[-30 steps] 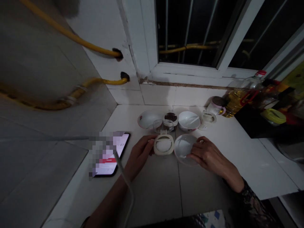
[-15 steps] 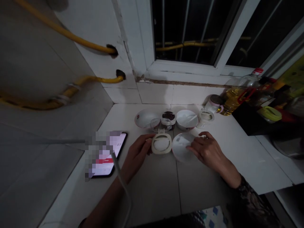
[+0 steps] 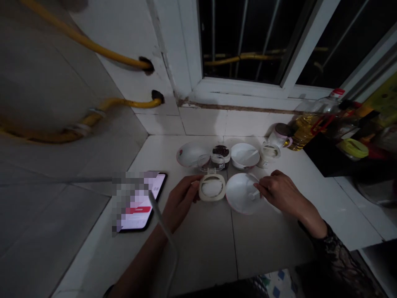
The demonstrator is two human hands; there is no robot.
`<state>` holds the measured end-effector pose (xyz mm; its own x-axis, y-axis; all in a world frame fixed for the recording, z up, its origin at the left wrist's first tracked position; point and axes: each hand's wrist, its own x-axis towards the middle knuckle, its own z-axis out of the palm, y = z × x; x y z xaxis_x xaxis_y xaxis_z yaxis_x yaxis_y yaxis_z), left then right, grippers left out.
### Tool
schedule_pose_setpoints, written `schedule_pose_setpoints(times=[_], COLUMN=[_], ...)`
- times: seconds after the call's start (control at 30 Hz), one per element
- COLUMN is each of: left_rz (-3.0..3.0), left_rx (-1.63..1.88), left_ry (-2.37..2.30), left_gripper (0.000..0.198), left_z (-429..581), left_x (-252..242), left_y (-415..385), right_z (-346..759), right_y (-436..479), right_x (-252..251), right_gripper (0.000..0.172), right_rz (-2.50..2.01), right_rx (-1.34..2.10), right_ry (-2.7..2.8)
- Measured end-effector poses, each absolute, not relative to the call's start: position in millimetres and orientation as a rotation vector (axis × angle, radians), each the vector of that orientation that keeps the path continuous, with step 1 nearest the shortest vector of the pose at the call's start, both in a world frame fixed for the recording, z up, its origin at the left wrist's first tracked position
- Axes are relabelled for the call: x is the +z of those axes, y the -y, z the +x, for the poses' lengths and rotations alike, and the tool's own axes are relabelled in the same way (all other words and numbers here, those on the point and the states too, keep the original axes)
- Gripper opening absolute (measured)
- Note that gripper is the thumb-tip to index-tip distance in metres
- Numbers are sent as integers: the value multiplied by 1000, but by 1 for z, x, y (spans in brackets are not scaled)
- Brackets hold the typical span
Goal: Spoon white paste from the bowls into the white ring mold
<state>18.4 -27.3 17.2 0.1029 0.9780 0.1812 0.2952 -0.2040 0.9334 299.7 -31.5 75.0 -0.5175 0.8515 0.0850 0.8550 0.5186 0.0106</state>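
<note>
My left hand [image 3: 183,198] grips the side of a small seasoning jar [image 3: 203,198], its hinged clear lid [image 3: 206,162] tipped back and white grains [image 3: 212,188] inside. Just right of it stands a shallow white bowl [image 3: 238,198]. My right hand [image 3: 276,190] pinches a small white spoon [image 3: 254,195] over the bowl's right side, bowl end pointing down. Whether the spoon carries anything is too dim to tell. Behind are a jar of dark contents [image 3: 221,151], a white bowl [image 3: 238,163] with a spoon in it, and another lidded jar [image 3: 269,156].
A wide bowl [image 3: 187,157] sits at the back left. On the left lies a lit phone [image 3: 155,198] with a grey cable [image 3: 167,236] crossing in front. An oil bottle [image 3: 305,124], a mug [image 3: 277,134] and a black box [image 3: 322,155] stand at the right.
My right hand has shifted right with the spoon, from over the middle of the shallow bowl to its right side. My left hand stays on the seasoning jar.
</note>
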Motion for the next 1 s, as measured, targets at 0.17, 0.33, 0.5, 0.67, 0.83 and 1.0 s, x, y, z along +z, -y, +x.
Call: schedule_pose_setpoints(times=[0.17, 0.33, 0.5, 0.67, 0.83, 1.0], left_rz=[1632, 1622, 1622, 1626, 1630, 1638], left_rx=[1135, 1137, 1144, 1143, 1144, 1125], left_ry=[-1280, -1277, -1266, -1271, -1274, -1288], left_gripper=[33, 33, 33, 34, 34, 35], left_z=[19, 19, 19, 19, 19, 20], left_x=[19, 19, 19, 18, 18, 22], left_y=[27, 27, 27, 27, 27, 28], right_z=[276, 253, 249, 258, 279, 291], right_y=[29, 31, 33, 32, 27, 21], right_x=[74, 72, 75, 81, 84, 77], right_gripper=[40, 41, 44, 45, 47, 44], right_rz=[-1734, -1646, -1406, -1407, -1492, -1516], right_rx=[74, 199, 291, 368, 389, 389], right_ry=[2662, 2612, 2585, 2451, 2408, 2562])
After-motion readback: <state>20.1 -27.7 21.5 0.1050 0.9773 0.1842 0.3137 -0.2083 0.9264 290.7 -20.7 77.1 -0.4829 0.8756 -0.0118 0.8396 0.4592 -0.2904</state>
